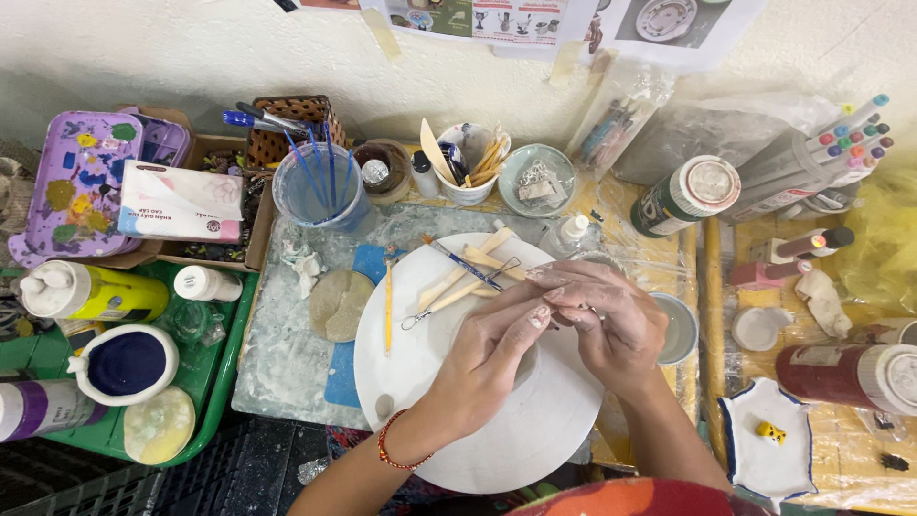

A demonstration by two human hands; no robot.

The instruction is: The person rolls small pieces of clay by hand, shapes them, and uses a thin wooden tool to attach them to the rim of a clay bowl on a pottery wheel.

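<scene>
Both my hands meet over a round white board (449,420) on the table. My left hand (492,349), with a red bracelet at the wrist, curls its fingers toward my right hand (602,315). The fingers of both are closed together around something small that I cannot make out. Several wooden and wire-loop modelling tools (458,277) lie on the far part of the board, just beyond my fingertips. A thin orange-handled tool (389,306) lies at the board's left edge.
A flat clay disc (336,306) lies left of the board. A green tray (224,354) at left holds paint bottles and a blue-filled bowl (126,365). Cups of brushes and tools (320,186) stand behind. A small water bowl (680,330), markers (821,158) and jars sit at right.
</scene>
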